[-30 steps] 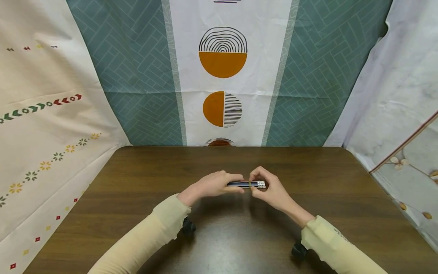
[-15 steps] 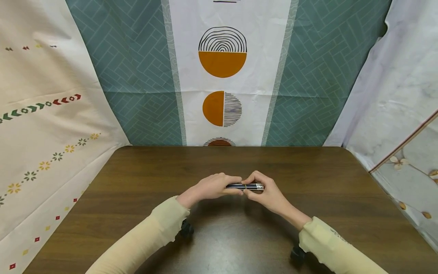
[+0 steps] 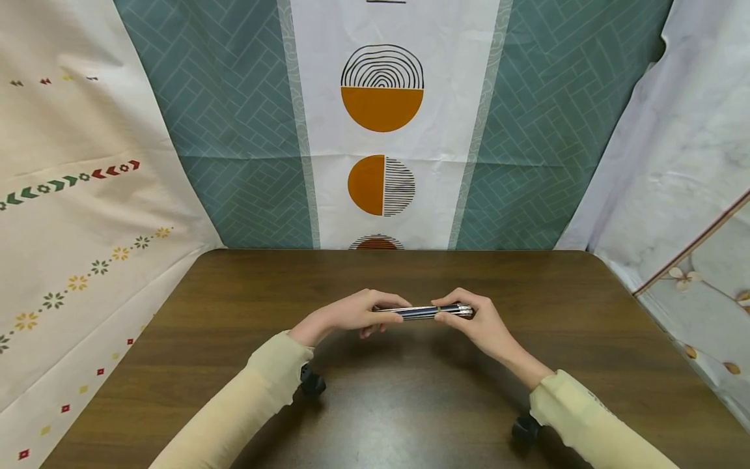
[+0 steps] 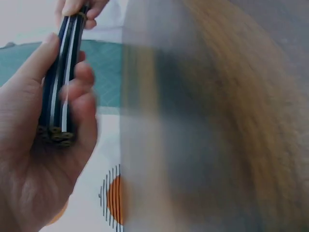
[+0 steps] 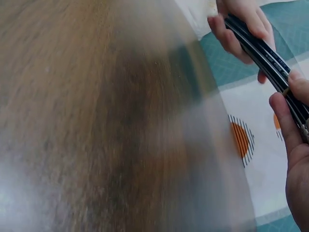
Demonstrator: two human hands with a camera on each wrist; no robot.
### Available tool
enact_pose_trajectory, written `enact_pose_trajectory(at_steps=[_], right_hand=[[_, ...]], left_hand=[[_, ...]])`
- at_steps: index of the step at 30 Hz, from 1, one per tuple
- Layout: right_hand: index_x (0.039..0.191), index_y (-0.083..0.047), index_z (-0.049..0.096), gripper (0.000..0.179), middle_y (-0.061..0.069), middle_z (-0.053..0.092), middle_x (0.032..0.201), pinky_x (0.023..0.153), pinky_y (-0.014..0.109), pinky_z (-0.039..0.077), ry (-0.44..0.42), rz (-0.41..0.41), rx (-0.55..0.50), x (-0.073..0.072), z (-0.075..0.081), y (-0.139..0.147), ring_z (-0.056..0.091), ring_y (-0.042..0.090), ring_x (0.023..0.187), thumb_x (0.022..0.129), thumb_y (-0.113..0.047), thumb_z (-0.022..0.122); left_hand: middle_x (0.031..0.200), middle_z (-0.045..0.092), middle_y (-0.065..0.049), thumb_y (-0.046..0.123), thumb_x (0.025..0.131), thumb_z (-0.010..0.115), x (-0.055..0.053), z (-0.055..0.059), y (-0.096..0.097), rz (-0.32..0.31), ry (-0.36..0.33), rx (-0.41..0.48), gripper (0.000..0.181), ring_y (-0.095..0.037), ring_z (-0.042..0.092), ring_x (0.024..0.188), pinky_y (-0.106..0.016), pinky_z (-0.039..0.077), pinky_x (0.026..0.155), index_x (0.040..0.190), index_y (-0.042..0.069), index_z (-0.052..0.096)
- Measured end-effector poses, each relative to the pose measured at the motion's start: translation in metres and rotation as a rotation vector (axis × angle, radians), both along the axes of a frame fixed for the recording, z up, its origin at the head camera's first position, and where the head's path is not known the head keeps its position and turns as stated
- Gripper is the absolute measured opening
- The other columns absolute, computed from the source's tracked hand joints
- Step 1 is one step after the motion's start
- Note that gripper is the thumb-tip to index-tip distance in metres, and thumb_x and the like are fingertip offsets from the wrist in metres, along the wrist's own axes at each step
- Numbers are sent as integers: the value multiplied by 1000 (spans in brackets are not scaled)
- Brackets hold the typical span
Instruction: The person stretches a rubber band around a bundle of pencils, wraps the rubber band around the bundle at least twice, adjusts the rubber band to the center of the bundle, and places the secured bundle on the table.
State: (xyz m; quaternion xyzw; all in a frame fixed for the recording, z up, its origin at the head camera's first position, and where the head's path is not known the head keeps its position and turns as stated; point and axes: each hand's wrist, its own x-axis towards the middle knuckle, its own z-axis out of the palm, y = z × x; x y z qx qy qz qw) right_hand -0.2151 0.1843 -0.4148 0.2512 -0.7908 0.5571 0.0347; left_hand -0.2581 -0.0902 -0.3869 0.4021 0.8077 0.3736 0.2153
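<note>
A bundle of dark pencils (image 3: 418, 313) with pale stripes is held nearly level above the table, silver ferrules at its right end. My left hand (image 3: 344, 314) holds the left part, thumb along one side and fingers curled on the other. Flat, unsharpened pencil ends (image 4: 57, 135) show near the palm in the left wrist view. Toward the ferrules, my right hand (image 3: 485, 326) pinches the bundle between thumb and fingers at a thin yellowish band (image 4: 81, 16) that circles the pencils. Right fingertips partly cover the band.
The brown wooden table (image 3: 387, 404) lies below both hands. A patterned cloth (image 3: 381, 189) hangs behind its far edge, with pale cloths at the left and right. Dark wrist devices (image 3: 312, 381) sit under the sleeves.
Half a second ago my hands nearly met; now they are apart, the right one farther right with the bundle, the left one farther left. More bare pencil shows between them.
</note>
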Motion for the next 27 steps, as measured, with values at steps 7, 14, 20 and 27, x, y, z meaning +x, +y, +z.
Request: enact_pose_trajectory(at_steps=[7,14,20,27], right_hand=[[117,-4,57,27,18,61,111,71,31,58,-5,45,15,1,3,0,69,23,81,93,-7,67],[95,-9,55,17,7,58,91,60,26,48,24,25,65,-2,7,-2,53,8,68,86,4,60],[89,-8,58,17,7,64,87,60,25,47,0,87,25,-3,7,-3,56,7,69,83,6,63],[89,-6,59,18,5,64,87,60,25,49,-5,110,-11,-2,5,-6,58,6,70,81,8,65]], left_hand=[[84,66,-9,34,99,60,0,-6,-6,36,113,68,33,-14,53,65,-20,40,60,131,27,64],[95,72,-12,32,97,63,1,-7,-5,68,92,83,33,-29,57,68,-21,38,59,130,33,65],[77,66,-9,34,94,67,2,-5,-7,69,64,85,33,-13,51,61,-22,34,55,127,33,67],[74,65,-14,34,95,66,2,-5,-9,47,68,70,35,-6,47,57,-21,31,51,129,28,66]])
